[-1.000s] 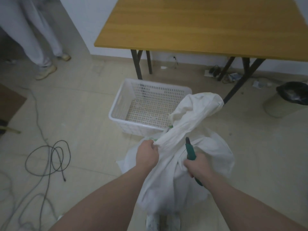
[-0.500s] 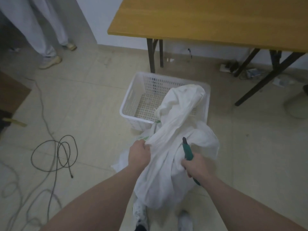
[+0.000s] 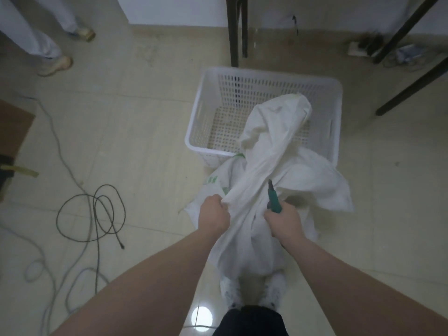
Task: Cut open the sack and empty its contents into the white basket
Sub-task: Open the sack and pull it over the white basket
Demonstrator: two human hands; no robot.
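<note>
Two hands are at work in our single head view, and both are busy with one white sack. Our left hand is clenched on a fold of the fabric at the sack's left side. Our right hand is closed around the green-handled cutter, whose tip points away from us and lies against the cloth; that hand also seems to pinch some fabric, though we cannot tell for sure. The sack stands on the floor just beyond our shoes, its upper end flopped over the near rim of the white basket, which sits beneath the table legs at the far side.

We judge the step in hand to be the tipping. To do it well, we should keep the mouth of the sack well inside the basket before lifting the bottom, raise the near end slowly so nothing spills over the rim, and keep the blade turned away from the left hand. Whether the sack is already cut open we cannot tell.

Counting: one sack, one basket, one cutter, two hands. On the left floor we see one dark coiled cable and paler cords beside it. At the far left stands one other person, showing two legs.
</note>
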